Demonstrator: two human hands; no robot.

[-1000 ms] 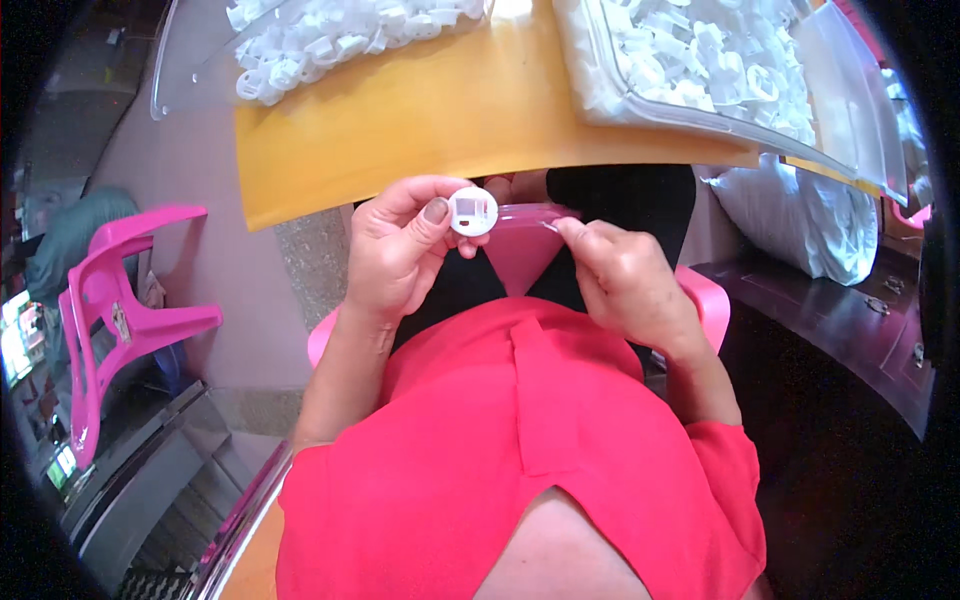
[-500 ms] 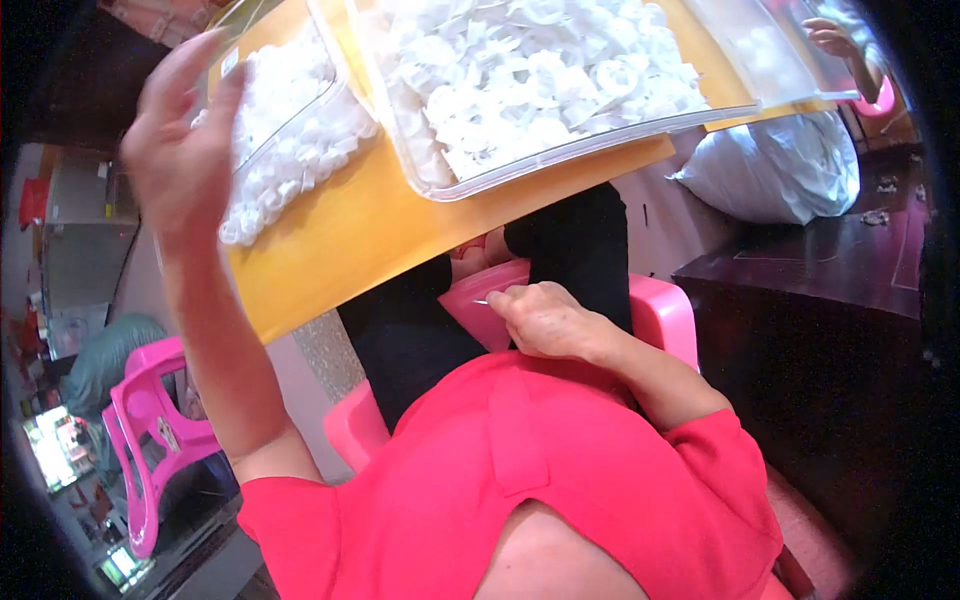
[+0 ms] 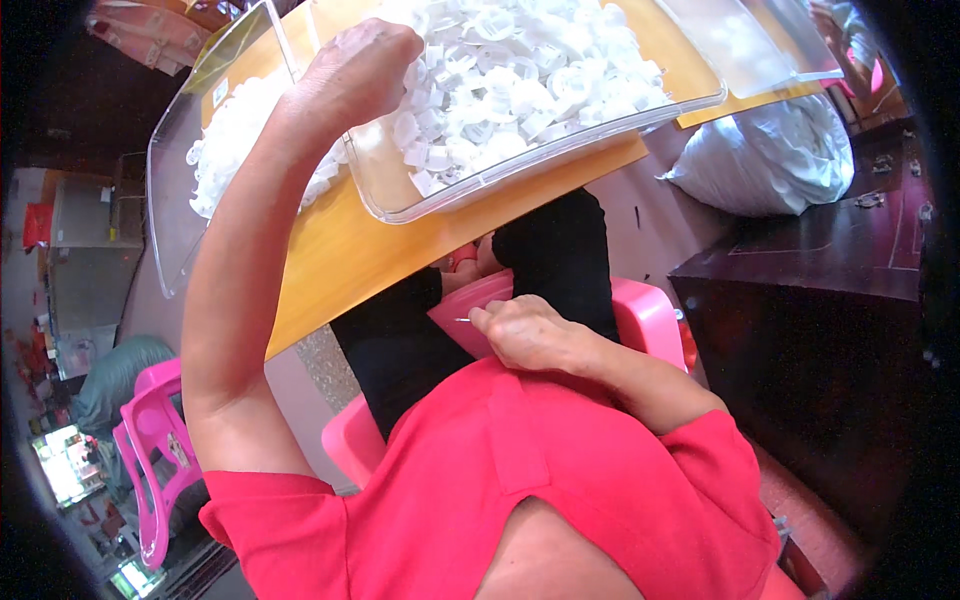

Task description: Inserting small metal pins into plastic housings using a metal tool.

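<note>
My left hand is raised at the upper left, over the near left part of a clear plastic bin heaped with small white plastic rings and fittings. Its fingers curl inward, and whatever they may hold is hidden. Low over my lap, my right hand is closed around a thin, pale pointed tool, whose tip sticks out to the left. Beneath my left forearm, a second clear bin contains more white plastic pieces.
Both bins stand on a yellow tabletop. Another clear bin is at the upper right, near another person's hand. A large white sack lies below it, beside a dark table. A pink plastic chair stands at left.
My left hand has swung right, from above the left bin to the larger bin, and its fingers have curled closed. My right hand keeps its hold on the thin tool over my lap.
</note>
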